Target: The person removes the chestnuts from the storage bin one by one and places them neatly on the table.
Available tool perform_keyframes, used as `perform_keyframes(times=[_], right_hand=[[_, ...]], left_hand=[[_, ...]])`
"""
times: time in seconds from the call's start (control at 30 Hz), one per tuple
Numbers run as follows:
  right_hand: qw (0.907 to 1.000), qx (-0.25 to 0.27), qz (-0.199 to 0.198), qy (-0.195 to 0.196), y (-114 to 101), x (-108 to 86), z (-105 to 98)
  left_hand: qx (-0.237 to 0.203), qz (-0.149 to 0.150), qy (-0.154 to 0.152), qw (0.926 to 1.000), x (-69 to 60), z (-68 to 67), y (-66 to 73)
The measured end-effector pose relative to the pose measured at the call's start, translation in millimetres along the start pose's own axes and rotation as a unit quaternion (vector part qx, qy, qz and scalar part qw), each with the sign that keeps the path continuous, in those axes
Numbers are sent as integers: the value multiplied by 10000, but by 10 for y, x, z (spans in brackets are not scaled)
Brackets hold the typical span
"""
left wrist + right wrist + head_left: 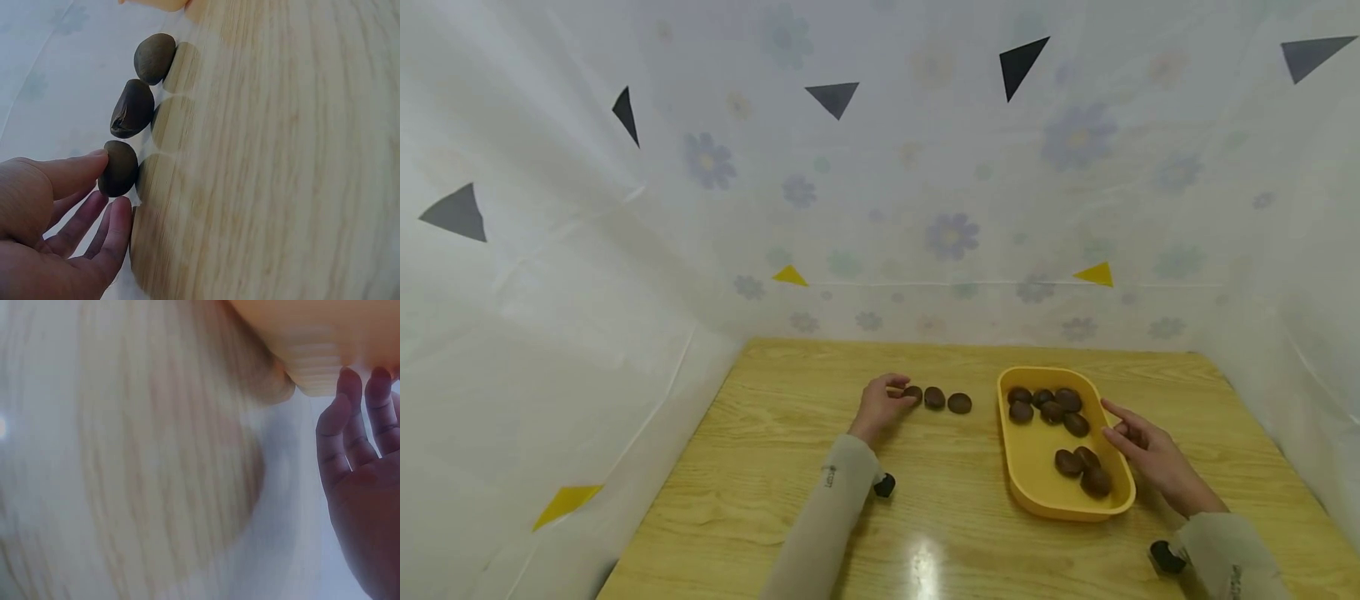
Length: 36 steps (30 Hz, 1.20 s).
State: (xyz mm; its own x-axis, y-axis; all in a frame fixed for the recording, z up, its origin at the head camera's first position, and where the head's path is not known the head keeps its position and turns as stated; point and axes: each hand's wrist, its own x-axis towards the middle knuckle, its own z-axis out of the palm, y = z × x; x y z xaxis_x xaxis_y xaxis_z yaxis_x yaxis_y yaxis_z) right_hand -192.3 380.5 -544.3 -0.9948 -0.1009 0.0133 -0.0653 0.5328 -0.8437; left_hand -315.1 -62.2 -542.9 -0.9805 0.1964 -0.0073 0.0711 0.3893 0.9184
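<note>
Two pale sleeves come in at the near edge, the left sleeve point(823, 533) in the middle and the right sleeve point(1228, 554) at the right, each with a small black thing by the cuff. The left hand point(882, 406) is on the far part of the yellow wood table point(752, 467), and its thumb and a finger pinch the left stone point(118, 169), with only a narrow gap for it. The stone is brown and smooth, and it sits at the left end of a row of three. The middle stone point(934, 398) is just beside it, and the right stone point(959, 403) comes after that. To the right of the row is a yellow tray point(1028, 492) with more brown stones in it, a bunch at the far end and three close together near the right side. The right hand point(1157, 457) holds nothing in its fingers, which are wide apart, and its fingertips touch the right side of the tray. Behind the table hangs a white sheet point(880, 175) with soft flowers and some black, grey and yellow triangles
</note>
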Motion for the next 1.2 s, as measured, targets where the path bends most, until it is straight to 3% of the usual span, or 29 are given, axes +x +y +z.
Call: perform_keyframes(times=[0.37, 0.47, 0.67, 0.8, 1.2], right_hand=[[10000, 29, -82, 37, 1, -11, -11], [10000, 14, -63, 45, 7, -12, -6], [9999, 49, -88, 52, 20, 1, 6], [9999, 94, -132, 50, 19, -7, 0], [9999, 91, -135, -24, 12, -19, -10]], left_hand=[[-280, -120, 89, 9995, -22, -39, 57], [-278, 75, 147, 9995, -28, -36, 120], [-196, 734, 92, 9971, -36, 33, 297], [-403, 871, -124, 9953, -62, 193, 420], [-813, 930, -901, 9883, -155, 893, 837]])
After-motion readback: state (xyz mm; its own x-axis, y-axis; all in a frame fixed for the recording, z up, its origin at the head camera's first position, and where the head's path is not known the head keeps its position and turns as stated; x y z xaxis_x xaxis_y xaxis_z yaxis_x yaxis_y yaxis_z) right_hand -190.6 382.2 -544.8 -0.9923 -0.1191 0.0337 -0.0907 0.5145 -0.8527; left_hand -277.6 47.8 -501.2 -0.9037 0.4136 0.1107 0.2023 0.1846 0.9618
